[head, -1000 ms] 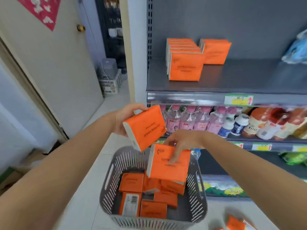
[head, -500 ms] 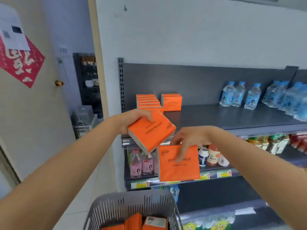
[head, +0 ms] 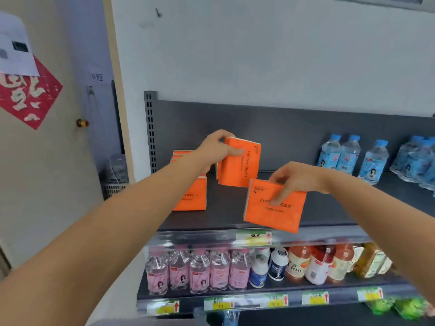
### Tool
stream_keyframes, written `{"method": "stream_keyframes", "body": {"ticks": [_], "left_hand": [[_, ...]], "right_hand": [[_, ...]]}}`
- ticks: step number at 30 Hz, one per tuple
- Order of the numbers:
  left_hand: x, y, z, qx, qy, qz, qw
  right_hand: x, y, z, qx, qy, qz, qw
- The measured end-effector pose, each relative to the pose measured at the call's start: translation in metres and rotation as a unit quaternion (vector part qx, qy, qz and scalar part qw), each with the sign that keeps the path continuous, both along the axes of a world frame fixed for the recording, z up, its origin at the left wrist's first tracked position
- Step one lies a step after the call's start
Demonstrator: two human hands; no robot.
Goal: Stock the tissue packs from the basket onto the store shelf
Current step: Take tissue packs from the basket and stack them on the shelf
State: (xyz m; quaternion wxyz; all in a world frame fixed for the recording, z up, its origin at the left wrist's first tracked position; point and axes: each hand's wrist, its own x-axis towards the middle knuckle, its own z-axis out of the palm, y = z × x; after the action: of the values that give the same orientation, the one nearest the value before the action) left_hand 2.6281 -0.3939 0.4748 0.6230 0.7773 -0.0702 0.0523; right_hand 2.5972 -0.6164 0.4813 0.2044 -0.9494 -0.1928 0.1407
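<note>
My left hand grips an orange tissue pack, held on end over the back of the dark grey top shelf. My right hand holds a second orange tissue pack by its top edge, tilted above the shelf's front. A row of orange packs stands on the shelf at the left, partly hidden by my left forearm. Only a sliver of the grey basket's rim shows at the bottom edge.
Blue-capped water bottles stand at the right of the top shelf. On the shelf below are pink bottles and juice bottles, with price tags along the rails. A door with a red paper decoration is on the left.
Both hands have lifted their tissue packs up from in front of the lower shelf to over the top shelf. The left pack turned on end. The view tilted up, so the basket dropped almost out of sight.
</note>
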Motion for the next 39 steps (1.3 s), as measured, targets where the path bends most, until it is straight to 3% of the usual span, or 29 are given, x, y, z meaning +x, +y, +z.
{"method": "stream_keyframes", "body": {"ticks": [3, 6, 11, 14, 18, 21, 23, 29, 31, 34, 37, 39], "left_hand": [[0.035, -0.013, -0.009, 0.123, -0.013, 0.049, 0.991], [0.061, -0.021, -0.016, 0.271, 0.003, 0.053, 0.961], [0.087, -0.026, -0.030, 0.381, 0.073, 0.032, 0.921], [0.095, -0.025, -0.029, 0.499, 0.070, 0.014, 0.864], [0.098, -0.031, -0.018, 0.691, 0.055, -0.004, 0.721], [0.110, -0.036, -0.023, 0.727, 0.007, -0.043, 0.685], [0.120, -0.040, -0.029, 0.712, -0.035, -0.060, 0.699], [0.143, -0.042, -0.021, 0.491, -0.075, -0.033, 0.868], [0.147, -0.034, -0.016, 0.440, -0.078, -0.004, 0.895], [0.147, -0.022, -0.011, 0.486, -0.048, -0.017, 0.873], [0.145, -0.017, -0.015, 0.614, -0.027, -0.026, 0.788], [0.144, -0.015, -0.019, 0.649, -0.020, -0.019, 0.760]], "right_hand": [[0.041, -0.015, -0.005, 0.001, -0.019, 0.002, 1.000], [0.078, -0.025, -0.012, -0.011, -0.040, 0.002, 0.999], [0.123, -0.028, -0.025, -0.034, -0.048, 0.021, 0.998], [0.139, -0.022, -0.031, -0.039, -0.051, 0.038, 0.997], [0.154, -0.012, -0.039, -0.036, -0.052, 0.061, 0.996], [0.161, -0.009, -0.043, -0.024, -0.056, 0.068, 0.996], [0.164, -0.009, -0.045, -0.013, -0.055, 0.072, 0.996], [0.168, -0.017, -0.046, 0.003, -0.046, 0.077, 0.996], [0.169, -0.018, -0.048, 0.013, -0.045, 0.078, 0.996], [0.171, -0.019, -0.049, 0.030, -0.034, 0.078, 0.996], [0.173, -0.019, -0.049, 0.036, -0.030, 0.079, 0.996], [0.175, -0.017, -0.050, 0.040, -0.037, 0.080, 0.995]]}}
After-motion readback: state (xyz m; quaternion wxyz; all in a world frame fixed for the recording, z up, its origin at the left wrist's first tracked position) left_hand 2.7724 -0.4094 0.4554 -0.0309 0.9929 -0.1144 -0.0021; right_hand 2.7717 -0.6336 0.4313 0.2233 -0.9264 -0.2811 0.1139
